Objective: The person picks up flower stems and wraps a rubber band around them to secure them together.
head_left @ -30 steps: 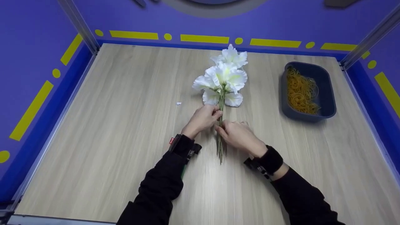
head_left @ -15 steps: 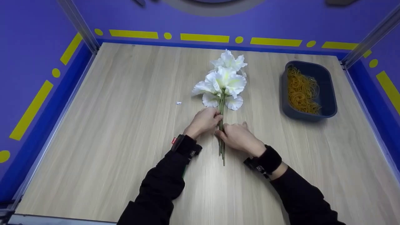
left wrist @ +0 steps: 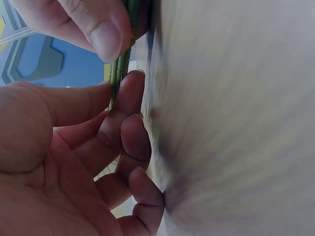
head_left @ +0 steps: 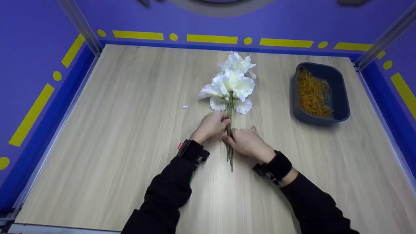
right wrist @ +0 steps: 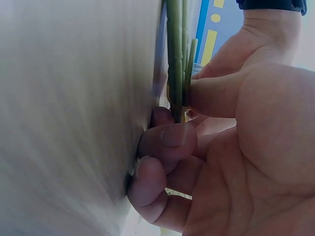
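Bunch of white artificial flowers (head_left: 233, 84) lies mid-desk (head_left: 113, 130), green stems (head_left: 230, 143) toward me. My left hand (head_left: 212, 125) pinches the stems just below the blooms; my right hand (head_left: 247, 141) grips them lower down. Dark bin (head_left: 341, 97) of yellow rubber bands (head_left: 312, 94) at right. No readable writing.

Light wood-grain table (head_left: 113, 136). White flower bunch (head_left: 232, 86) lies under both hands; grey tub (head_left: 341, 107) of rubber bands sits well right of the right hand (head_left: 248, 143). Small white scrap (head_left: 185, 107) lies left of the left hand (head_left: 211, 125).
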`<state>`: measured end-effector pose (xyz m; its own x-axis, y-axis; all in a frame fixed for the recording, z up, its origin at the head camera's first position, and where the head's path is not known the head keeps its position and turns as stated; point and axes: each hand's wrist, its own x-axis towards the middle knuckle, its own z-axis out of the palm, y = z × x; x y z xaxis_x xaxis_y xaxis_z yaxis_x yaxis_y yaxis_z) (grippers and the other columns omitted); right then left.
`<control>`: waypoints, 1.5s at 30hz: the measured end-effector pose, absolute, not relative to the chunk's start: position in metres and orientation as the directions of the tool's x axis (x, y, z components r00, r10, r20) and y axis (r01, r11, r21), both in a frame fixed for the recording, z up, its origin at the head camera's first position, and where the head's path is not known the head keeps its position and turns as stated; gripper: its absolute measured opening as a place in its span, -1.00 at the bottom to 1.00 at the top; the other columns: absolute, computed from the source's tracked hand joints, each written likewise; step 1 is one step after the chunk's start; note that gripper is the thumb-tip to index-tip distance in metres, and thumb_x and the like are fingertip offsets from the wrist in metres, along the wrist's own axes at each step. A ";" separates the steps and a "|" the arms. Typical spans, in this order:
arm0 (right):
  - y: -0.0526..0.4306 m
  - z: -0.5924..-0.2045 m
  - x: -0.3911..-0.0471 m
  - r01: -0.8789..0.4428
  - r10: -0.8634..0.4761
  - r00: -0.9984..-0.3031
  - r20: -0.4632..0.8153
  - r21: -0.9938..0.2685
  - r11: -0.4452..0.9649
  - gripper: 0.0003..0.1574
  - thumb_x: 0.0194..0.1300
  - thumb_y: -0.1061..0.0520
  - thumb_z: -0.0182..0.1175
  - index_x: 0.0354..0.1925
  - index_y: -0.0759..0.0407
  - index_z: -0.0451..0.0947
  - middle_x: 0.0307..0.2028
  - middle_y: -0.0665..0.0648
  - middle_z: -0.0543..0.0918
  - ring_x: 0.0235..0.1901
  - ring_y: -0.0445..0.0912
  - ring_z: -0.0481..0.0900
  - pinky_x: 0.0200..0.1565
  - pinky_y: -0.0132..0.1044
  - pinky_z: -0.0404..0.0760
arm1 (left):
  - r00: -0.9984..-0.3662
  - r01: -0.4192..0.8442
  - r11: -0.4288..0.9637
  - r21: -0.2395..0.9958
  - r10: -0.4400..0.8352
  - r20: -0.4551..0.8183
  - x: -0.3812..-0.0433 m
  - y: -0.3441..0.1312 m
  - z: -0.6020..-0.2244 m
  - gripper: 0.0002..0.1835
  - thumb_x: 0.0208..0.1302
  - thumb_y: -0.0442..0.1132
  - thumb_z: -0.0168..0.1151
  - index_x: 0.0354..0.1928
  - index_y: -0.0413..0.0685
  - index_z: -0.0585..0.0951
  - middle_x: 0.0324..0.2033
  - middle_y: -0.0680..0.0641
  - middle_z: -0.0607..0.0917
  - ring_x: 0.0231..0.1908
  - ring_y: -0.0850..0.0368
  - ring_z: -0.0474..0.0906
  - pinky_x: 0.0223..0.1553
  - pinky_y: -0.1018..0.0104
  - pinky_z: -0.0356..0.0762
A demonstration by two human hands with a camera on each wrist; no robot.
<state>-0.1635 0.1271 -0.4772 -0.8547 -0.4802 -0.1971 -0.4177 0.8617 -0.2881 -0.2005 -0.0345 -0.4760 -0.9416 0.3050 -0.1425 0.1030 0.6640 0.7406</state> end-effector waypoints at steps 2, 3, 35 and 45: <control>0.127 -0.477 -0.164 -0.413 -0.478 -0.854 -0.205 -0.293 0.862 -0.44 0.56 -0.22 -0.01 -0.26 0.23 0.55 -0.36 0.26 0.70 -0.21 0.26 0.70 0.17 0.57 0.19 | -0.941 0.099 0.661 0.744 0.306 -0.147 -0.200 -0.035 -0.476 -0.81 0.47 -0.19 0.20 -0.34 -0.10 0.61 -0.54 0.09 0.48 -0.48 0.16 0.43 -0.38 0.30 0.36; 0.127 -0.477 -0.164 -0.411 -0.478 -0.853 -0.208 -0.294 0.863 -0.44 0.56 -0.22 -0.01 -0.26 0.23 0.55 -0.36 0.26 0.70 -0.21 0.26 0.70 0.18 0.57 0.18 | -0.941 0.098 0.660 0.745 0.306 -0.147 -0.200 -0.035 -0.475 -0.81 0.47 -0.19 0.20 -0.33 -0.10 0.62 -0.55 0.09 0.48 -0.48 0.16 0.42 -0.39 0.31 0.36; 0.133 -0.460 -0.164 -0.478 -0.541 -0.803 -0.252 -0.270 0.836 -0.51 0.54 -0.18 0.03 -0.26 0.21 0.50 -0.54 0.06 0.48 -0.53 0.02 0.51 -0.42 0.05 0.57 | -0.932 0.153 0.636 0.756 0.347 -0.103 -0.204 -0.042 -0.476 -0.63 0.50 -0.23 0.16 -0.56 0.07 0.41 -0.63 0.13 0.42 -0.56 0.22 0.36 -0.43 0.36 0.30; 0.140 -0.447 -0.165 -0.444 -0.523 -0.814 -0.251 -0.310 0.841 -0.52 0.54 -0.21 0.03 -0.16 0.18 0.54 -0.45 0.07 0.57 -0.43 0.01 0.58 -0.35 0.02 0.58 | -0.947 0.161 0.686 0.709 0.309 -0.084 -0.203 -0.044 -0.469 -0.67 0.48 -0.14 0.14 -0.52 0.06 0.43 -0.65 0.15 0.35 -0.56 0.18 0.33 -0.43 0.28 0.27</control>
